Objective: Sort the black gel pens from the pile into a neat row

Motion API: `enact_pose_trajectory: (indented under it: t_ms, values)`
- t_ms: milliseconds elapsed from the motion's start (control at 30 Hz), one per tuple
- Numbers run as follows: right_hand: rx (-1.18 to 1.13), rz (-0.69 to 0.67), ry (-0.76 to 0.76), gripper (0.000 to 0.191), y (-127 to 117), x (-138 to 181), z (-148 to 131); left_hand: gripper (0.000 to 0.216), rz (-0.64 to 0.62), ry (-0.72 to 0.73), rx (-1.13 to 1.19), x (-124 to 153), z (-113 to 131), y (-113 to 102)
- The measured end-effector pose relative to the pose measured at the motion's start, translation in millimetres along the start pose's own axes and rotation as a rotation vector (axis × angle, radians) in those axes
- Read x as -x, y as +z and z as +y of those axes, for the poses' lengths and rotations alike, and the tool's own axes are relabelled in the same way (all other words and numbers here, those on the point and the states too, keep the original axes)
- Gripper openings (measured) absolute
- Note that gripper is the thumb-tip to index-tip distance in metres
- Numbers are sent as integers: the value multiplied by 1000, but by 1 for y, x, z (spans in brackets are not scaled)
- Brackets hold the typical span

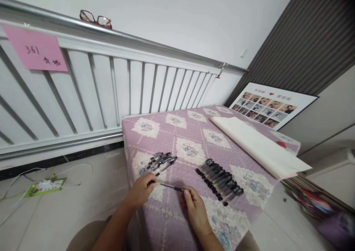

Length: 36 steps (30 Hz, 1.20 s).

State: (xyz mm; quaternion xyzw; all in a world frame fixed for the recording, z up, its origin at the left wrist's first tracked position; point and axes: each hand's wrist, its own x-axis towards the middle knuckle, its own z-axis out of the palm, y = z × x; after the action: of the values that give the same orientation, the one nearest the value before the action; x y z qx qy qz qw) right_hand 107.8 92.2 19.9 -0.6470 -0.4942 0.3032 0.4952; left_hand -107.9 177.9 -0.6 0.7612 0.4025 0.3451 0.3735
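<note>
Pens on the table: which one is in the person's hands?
The single pen held between both hands, left hand and right hand, apart from the small pile and the long row.

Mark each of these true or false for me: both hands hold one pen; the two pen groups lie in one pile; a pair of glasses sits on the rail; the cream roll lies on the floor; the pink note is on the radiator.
1. The left hand and right hand hold one thin black pen between them. True.
2. All pens lie in one pile. False: a loose bundle of black pens and a neat row of black pens lie apart.
3. Red-framed glasses sit on the metal rail. True.
4. The cream paper roll lies on the floor. False: it lies on the purple quilted table cover.
5. A pink paper note is on the white radiator. True.
</note>
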Motion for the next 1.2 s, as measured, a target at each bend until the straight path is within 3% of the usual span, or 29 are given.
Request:
enact_pose_trajectory:
  t_ms: [500,1200]
  values:
    - [-49,-16,35,31,1,0,2,13,-4,-8,12,0,1,0]
    - [87,-24,-69,26,2,-2,2,14,3,-1,14,-1,1,-1]
